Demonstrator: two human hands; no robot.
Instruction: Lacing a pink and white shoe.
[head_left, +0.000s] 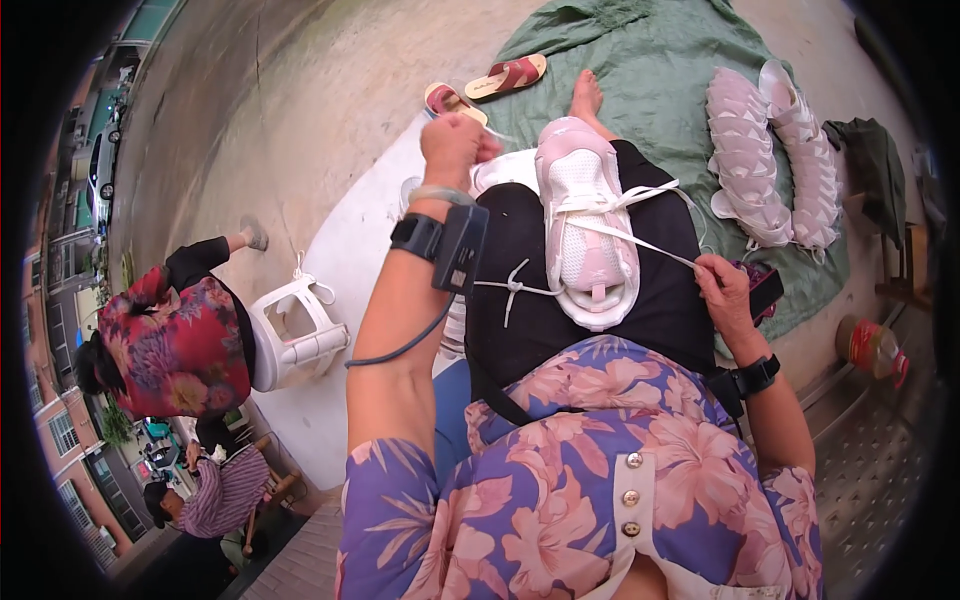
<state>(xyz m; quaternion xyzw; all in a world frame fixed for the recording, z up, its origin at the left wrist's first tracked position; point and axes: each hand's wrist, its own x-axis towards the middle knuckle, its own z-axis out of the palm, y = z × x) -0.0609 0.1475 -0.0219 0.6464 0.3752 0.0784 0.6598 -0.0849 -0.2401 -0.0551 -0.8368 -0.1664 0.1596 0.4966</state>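
A pale pink and white shoe upper [588,220] lies on my lap over black trousers, with a white lace threaded across it. My left hand [452,147] is raised and closed, pulling one end of the white lace up and away to the left. My right hand [722,283] pinches the other lace end, drawn taut to the right of the shoe. Both wrists carry black bands, and a black device with a grey cable hangs at the left wrist [455,248].
Two stacks of pink and white shoe uppers [775,160] rest on a green cloth [640,60]. Sandals [505,77] lie on the concrete. A white plastic stool [295,330] stands at left near a seated person in a floral top [175,345]. A bottle [872,348] lies at right.
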